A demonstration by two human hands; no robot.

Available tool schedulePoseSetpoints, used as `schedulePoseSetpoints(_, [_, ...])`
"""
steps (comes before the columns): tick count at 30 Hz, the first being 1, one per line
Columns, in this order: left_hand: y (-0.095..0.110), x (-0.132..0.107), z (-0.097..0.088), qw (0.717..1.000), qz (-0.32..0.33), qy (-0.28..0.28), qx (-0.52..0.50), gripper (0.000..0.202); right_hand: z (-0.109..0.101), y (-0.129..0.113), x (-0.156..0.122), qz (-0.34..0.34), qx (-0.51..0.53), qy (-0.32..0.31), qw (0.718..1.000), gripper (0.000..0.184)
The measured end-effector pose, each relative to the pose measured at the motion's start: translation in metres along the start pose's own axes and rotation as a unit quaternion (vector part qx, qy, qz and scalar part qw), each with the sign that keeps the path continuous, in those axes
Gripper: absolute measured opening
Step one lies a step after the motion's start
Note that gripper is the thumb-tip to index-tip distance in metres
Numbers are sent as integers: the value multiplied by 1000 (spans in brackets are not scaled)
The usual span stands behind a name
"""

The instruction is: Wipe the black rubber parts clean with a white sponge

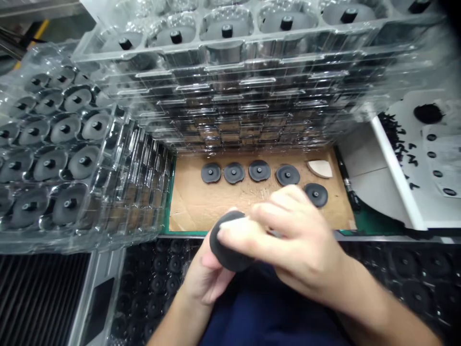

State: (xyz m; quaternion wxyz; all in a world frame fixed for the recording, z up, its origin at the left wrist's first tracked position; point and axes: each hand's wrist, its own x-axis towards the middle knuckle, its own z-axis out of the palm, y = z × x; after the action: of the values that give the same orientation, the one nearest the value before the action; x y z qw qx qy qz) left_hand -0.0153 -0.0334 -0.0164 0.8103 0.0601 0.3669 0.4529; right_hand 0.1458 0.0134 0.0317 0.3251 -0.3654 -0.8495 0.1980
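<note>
My left hand [211,274] grips a dark round disc [230,250] from below and behind, tilting it up in front of my body. Closed fingers of my right hand [291,235] press against the disc's face. A whitish edge shows along those fingertips; what it belongs to is mostly hidden by the hand. Beyond my hands, several similar discs with small central stubs, such as this one [259,170], lie in a row on a cardboard sheet [187,206]. A cream wedge-shaped piece [320,168] rests at the sheet's right.
Tall stacks of clear plastic trays holding dark discs stand behind [226,53] and at the left [104,192]. To the right are a black pen-like tool [347,182] and a white bin [414,202] with small black parts. More filled trays [154,288] sit below the bench edge.
</note>
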Motion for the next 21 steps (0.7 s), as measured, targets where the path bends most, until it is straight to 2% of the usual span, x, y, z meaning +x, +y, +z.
schedulePoseSetpoints(1, [2, -2, 1, 1000, -1, -7, -7, 61, 3, 7, 3, -15, 37, 7, 999, 30])
schedulePoseSetpoints(2, [4, -3, 2, 1000, -3, -17, -17, 59, 6, 13, 4, 2, 73, 23, 997, 28])
schedulePoseSetpoints(3, [6, -5, 2, 999, -7, -31, -29, 57, 10, 19, 2, 51, 100, 42, 993, 26])
schedulePoseSetpoints(5, [10, -6, 3, 997, -18, -53, -47, 56, 19, 29, -10, 198, 137, 76, 968, 23])
schedulePoseSetpoints(6, [11, -6, 2, 997, -22, -60, -52, 56, 25, 32, -20, 268, 162, 76, 947, 22])
schedulePoseSetpoints(8, [12, -5, 0, 996, -30, -63, -55, 57, 38, 35, -46, 368, 229, 30, 901, 24])
schedulePoseSetpoints(11, [10, -2, -4, 996, -41, -63, -55, 58, 53, 36, -81, 422, 278, -43, 862, 28])
schedulePoseSetpoints(13, [10, 0, -4, 995, -50, -66, -50, 57, 54, 36, -91, 431, 271, -47, 859, 30])
schedulePoseSetpoints(15, [9, 0, 0, 994, -59, -77, -45, 56, 43, 33, -85, 446, 255, -20, 858, 31])
schedulePoseSetpoints(17, [8, -1, 4, 993, -64, -87, -41, 55, 25, 25, -68, 419, 208, 54, 882, 27])
schedulePoseSetpoints(18, [7, -1, 7, 993, -60, -91, -38, 56, 15, 19, -56, 367, 178, 90, 909, 24])
schedulePoseSetpoints(19, [5, -2, 9, 994, -57, -87, -31, 56, 6, 12, -44, 287, 147, 111, 940, 24])
schedulePoseSetpoints(21, [2, -2, 12, 997, -49, -60, 4, 52, -5, 1, -23, 88, 111, 88, 986, 24])
